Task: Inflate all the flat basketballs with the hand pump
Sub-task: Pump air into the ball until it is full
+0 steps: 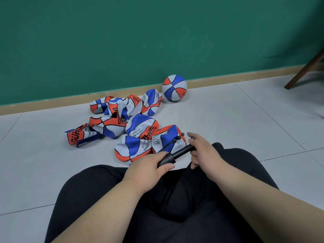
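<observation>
One ball round, a heap still flat.

On the floor (228, 120) near the wall lies a pile of flat basketballs (112, 123). The left hand (149, 163) curls its fingers round the hand pump (182, 150), whose hose is not in any ball. One inflated basketball (174, 87) sits by the skirting. The right hand (201, 151) grips the pump's far end. Most of the job looks still ahead.

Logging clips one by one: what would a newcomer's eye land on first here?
A heap of flat red, blue and white basketballs lies on the floor tiles, one inflated ball behind it by the green wall. Nearer, the left hand and right hand grip a black hand pump over the lap.
</observation>
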